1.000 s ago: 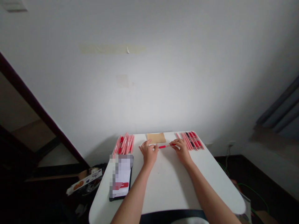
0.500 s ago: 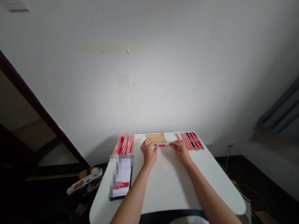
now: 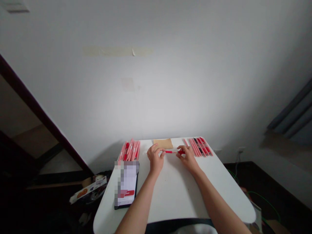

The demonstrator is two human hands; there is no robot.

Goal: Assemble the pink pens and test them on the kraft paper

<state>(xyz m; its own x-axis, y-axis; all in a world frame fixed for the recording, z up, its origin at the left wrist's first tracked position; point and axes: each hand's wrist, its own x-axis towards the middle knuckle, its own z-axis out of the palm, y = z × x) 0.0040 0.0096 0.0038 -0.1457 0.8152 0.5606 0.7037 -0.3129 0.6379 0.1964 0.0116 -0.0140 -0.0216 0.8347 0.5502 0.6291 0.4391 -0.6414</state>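
Observation:
A slim red pen [image 3: 168, 152] lies level between my two hands over the white table [image 3: 175, 185]. My left hand [image 3: 156, 158] is closed in a pinch on its left end. At the other end, the thumb and fingers of my right hand [image 3: 189, 158] sit around a thicker red section [image 3: 181, 152]. A paler, narrow stretch shows between the two red parts; whether they are joined there is too small to tell. Just beyond the hands is a tan piece of paper or card [image 3: 164, 143].
Pink and red pens [image 3: 131, 150] lie heaped at the back left. More pens, some with black parts, form a row [image 3: 201, 147] at the back right. A phone [image 3: 128, 183] with a lit screen rests beside my left forearm. The wall [image 3: 156, 107] rises behind the table.
The fingers of my right hand have spread a little, and the thick red section now shows between them. My left hand keeps its pinch almost in place.

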